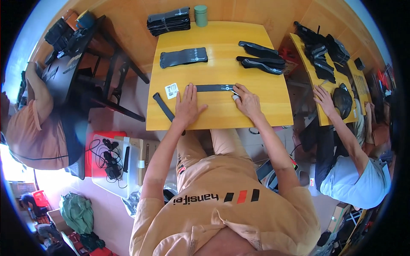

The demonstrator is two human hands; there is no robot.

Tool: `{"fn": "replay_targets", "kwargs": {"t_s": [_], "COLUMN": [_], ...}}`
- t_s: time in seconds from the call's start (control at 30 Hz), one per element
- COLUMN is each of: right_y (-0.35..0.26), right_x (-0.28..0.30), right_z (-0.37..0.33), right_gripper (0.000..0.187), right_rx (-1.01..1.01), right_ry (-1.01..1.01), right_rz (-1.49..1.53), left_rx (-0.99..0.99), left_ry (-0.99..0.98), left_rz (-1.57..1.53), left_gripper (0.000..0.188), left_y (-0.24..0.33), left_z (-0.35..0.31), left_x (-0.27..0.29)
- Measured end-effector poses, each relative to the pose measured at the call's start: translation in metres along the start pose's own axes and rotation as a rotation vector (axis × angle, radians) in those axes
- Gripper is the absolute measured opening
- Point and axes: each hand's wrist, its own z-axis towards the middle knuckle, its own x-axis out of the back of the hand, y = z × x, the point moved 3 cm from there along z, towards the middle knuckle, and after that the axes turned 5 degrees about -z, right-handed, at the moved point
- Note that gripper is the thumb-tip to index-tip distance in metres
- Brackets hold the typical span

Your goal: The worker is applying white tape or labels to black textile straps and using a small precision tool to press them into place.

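A dark grey strap (210, 88) with a small pale printed mark lies flat across the yellow table. My left hand (188, 106) presses on its left end, fingers stretched out and thumb apart. At the strap's right end, by the printed mark, my right hand (247, 102) has its fingers pinched together. A slim, light-coloured thing shows at those fingertips, too small to name. Left of my left hand lies a white printed label (171, 91). A second dark strap (163, 106) runs from there under my left wrist and over the near edge.
A flat dark band (183, 57) and several folded black pieces (261, 59) lie farther back on the table (222, 117). Behind stand a bundled black stack (168, 22) and a green canister (200, 16). Co-workers sit at a black table (68, 74) left and a yellow table (324, 115) right.
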Motion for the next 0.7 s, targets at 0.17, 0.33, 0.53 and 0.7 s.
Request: {"fn": "replay_targets", "kwargs": {"t_s": [0.17,0.33,0.53,0.7], "right_y": [0.006,0.019,0.025,0.033], "right_x": [-0.003,0.005,0.002,0.004], "right_z": [0.003,0.006,0.006,-0.011], "right_gripper": [0.031,0.031,0.027,0.021], "right_rx": [0.022,-0.081,-0.152,-0.413], "right_ry": [0.050,0.166,0.257,0.255], "right_rz": [0.104,0.302,0.297,0.606], "left_rx": [0.225,0.604,0.729,0.754], "left_ry": [0.187,0.278,0.207,0.196], "left_rz": [-0.047,-0.331,-0.336,-0.885], "left_gripper": [0.071,0.060,0.045,0.032], "left_y": [-0.033,-0.049,-0.032,-0.055], "left_z": [-0.012,-0.067,-0.081,-0.086], "left_x": [0.033,0.081,0.049,0.033]}}
